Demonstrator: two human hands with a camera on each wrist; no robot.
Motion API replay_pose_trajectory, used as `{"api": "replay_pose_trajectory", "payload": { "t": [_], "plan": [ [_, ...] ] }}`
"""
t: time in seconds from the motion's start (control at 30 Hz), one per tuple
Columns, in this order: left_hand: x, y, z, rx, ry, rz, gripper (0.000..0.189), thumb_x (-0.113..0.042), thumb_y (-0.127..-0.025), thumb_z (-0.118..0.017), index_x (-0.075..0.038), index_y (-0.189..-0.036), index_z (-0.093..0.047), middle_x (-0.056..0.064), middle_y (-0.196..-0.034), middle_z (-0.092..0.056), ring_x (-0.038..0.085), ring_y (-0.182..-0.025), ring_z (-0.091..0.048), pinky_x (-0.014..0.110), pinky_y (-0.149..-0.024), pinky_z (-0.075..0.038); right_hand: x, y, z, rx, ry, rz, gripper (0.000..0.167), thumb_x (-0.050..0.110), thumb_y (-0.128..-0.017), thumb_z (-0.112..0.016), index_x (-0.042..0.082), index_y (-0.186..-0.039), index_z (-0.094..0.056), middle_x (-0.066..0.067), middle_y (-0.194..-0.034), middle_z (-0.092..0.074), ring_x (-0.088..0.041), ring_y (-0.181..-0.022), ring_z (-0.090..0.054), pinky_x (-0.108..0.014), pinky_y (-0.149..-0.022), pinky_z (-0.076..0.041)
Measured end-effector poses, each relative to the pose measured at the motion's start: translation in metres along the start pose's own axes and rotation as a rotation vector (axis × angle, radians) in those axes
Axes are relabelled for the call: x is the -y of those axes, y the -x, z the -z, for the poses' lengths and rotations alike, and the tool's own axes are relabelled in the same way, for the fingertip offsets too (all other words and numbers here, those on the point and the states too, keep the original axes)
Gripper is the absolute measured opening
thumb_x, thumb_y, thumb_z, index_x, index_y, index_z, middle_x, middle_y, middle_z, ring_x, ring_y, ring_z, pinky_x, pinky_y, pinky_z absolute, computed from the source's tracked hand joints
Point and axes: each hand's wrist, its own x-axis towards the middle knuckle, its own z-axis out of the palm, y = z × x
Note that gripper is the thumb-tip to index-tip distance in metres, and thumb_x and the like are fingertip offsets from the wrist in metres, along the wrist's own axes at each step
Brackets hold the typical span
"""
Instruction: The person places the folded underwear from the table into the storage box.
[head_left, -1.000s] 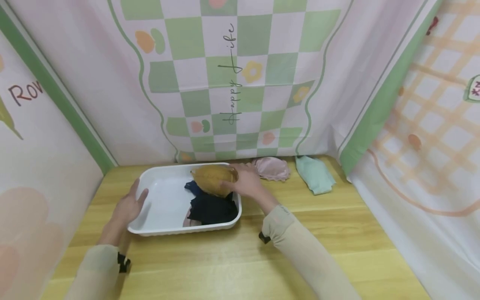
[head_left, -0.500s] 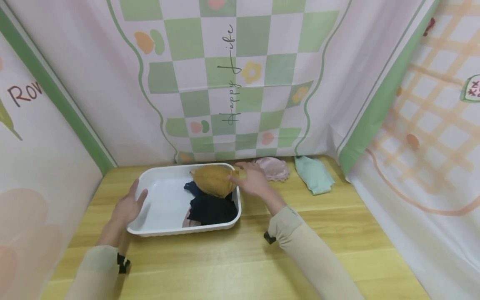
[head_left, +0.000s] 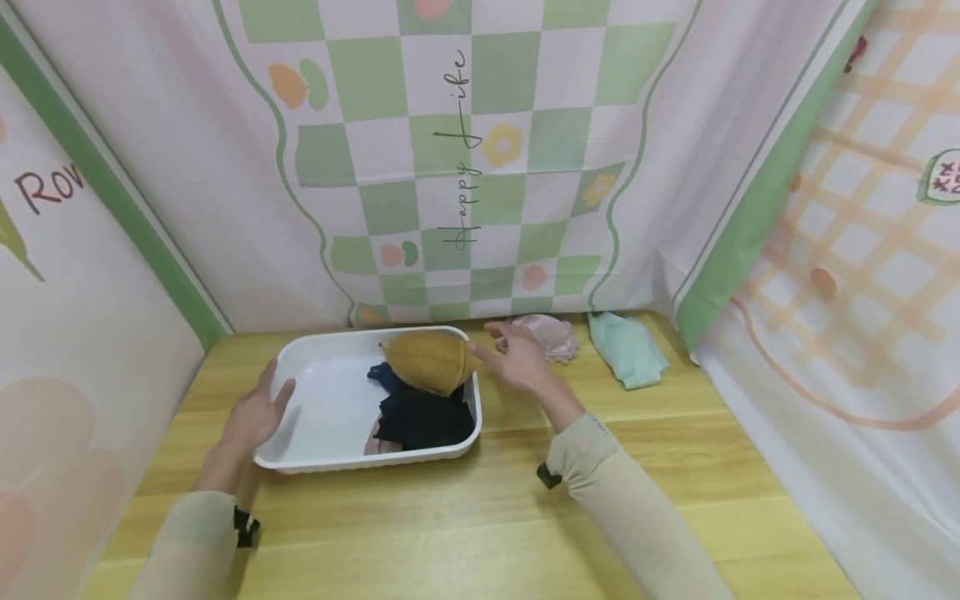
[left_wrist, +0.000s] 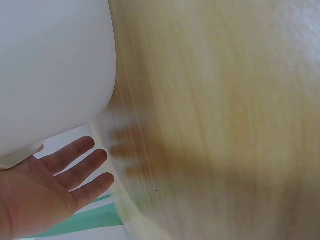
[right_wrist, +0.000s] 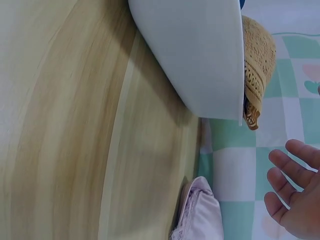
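A white plastic tray (head_left: 322, 400) stands on the table toward the left in the head view. My left hand (head_left: 253, 417) holds its left rim, thumb inside and fingers outside; in the left wrist view three fingers of that hand (left_wrist: 70, 170) stretch out loosely. A mustard-yellow lacy bra (head_left: 427, 358), folded cup-up, lies in the tray's back right, beside its rim. Beneath and in front of it are a black cloth garment (head_left: 426, 418), a bit of navy cloth (head_left: 384, 376) and a pinkish edge. My right hand (head_left: 521, 358), holding nothing, hovers outside the tray's right rim, fingers spread.
Behind the right hand lies a pale pink satin garment with a ruffled lace edge (head_left: 551, 336), partly hidden by it. A mint-green garment (head_left: 628, 348) lies farther right on the wooden table (head_left: 600, 508). Patterned curtains (head_left: 487, 208) enclose the back and both sides.
My right hand has let go of the mustard bra and moved right, out over the tray's rim. The left hand and the tray have stayed in place.
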Motion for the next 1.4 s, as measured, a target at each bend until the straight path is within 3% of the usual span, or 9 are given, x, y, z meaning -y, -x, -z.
{"api": "replay_pose_trajectory", "payload": {
  "t": [0.23,0.47,0.9,1.03,1.13,1.4],
  "plan": [
    [-0.001,0.000,0.001,-0.006,-0.003,-0.003,0.082,-0.063,-0.103,-0.010,-0.009,-0.159,0.014,0.040,-0.154,-0.022,0.062,-0.135,-0.032,0.069,-0.112,-0.031,-0.011,0.002,0.005,-0.007,-0.017,-0.003,0.071,0.066,-0.093,-0.053,0.017,-0.145,-0.051,-0.010,-0.143,-0.058,-0.035,-0.138,-0.045,-0.055,-0.116,-0.038],
    [-0.001,-0.003,0.002,0.005,-0.001,-0.001,0.082,-0.064,-0.102,-0.010,-0.008,-0.159,0.014,0.040,-0.154,-0.021,0.063,-0.136,-0.031,0.070,-0.113,-0.031,-0.022,0.002,0.010,-0.003,-0.095,0.029,0.075,0.064,-0.094,-0.055,0.008,-0.144,-0.050,-0.016,-0.138,-0.061,-0.035,-0.125,-0.060,-0.050,-0.108,-0.049],
    [0.000,0.000,0.000,0.005,0.007,-0.003,0.082,-0.064,-0.102,-0.010,-0.010,-0.158,0.016,0.040,-0.154,-0.021,0.063,-0.135,-0.032,0.070,-0.112,-0.031,-0.031,0.008,0.022,-0.006,-0.120,0.014,0.063,0.051,-0.097,-0.059,0.008,-0.143,-0.052,-0.016,-0.139,-0.059,-0.034,-0.123,-0.059,-0.051,-0.106,-0.049],
    [0.000,0.000,0.001,0.006,0.005,-0.005,0.081,-0.063,-0.103,-0.010,-0.009,-0.158,0.016,0.040,-0.154,-0.021,0.063,-0.135,-0.032,0.070,-0.112,-0.031,-0.032,0.010,0.026,-0.013,-0.135,-0.017,0.067,0.055,-0.094,-0.060,0.009,-0.142,-0.052,-0.016,-0.138,-0.060,-0.033,-0.123,-0.059,-0.051,-0.106,-0.049],
    [-0.001,-0.001,0.001,0.007,0.006,-0.005,0.081,-0.062,-0.103,-0.011,-0.009,-0.158,0.015,0.040,-0.155,-0.021,0.063,-0.135,-0.031,0.069,-0.113,-0.031,-0.034,0.012,0.030,-0.011,-0.124,-0.036,0.071,0.059,-0.093,-0.059,0.009,-0.143,-0.052,-0.015,-0.137,-0.061,-0.033,-0.123,-0.059,-0.050,-0.105,-0.050],
    [0.001,0.000,0.001,0.001,-0.007,-0.014,0.081,-0.062,-0.103,-0.010,-0.008,-0.158,0.015,0.040,-0.154,-0.022,0.063,-0.135,-0.032,0.070,-0.112,-0.032,-0.039,0.017,0.039,-0.035,-0.077,-0.019,0.061,0.050,-0.097,-0.057,0.011,-0.144,-0.051,-0.015,-0.137,-0.062,-0.033,-0.121,-0.061,-0.050,-0.102,-0.051]
  ]
}}
